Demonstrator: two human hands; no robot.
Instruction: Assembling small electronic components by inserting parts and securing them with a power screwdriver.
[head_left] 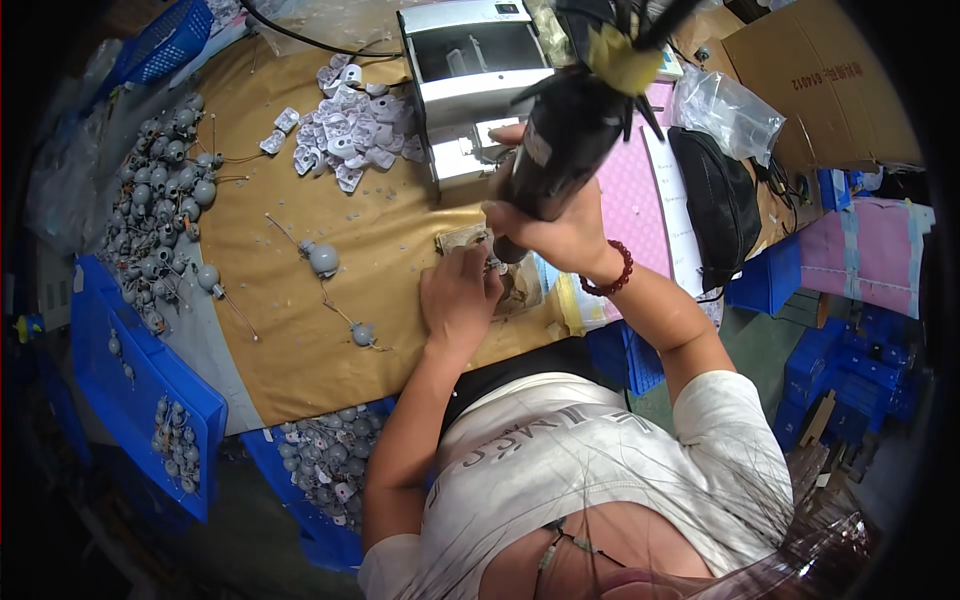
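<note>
The person (570, 450), right hand (558, 232) grasping a black tool (568, 140) that leans toward one o'clock, does best keeping its lower end steady over the small block (525, 290), with the left hand (457, 298), whose grip cannot be told, braced at that end's nine o'clock.

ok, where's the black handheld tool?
Upper head view, right of centre: the black handheld tool is in the right hand, beside the silver machine, its lower end by the left hand.
</note>
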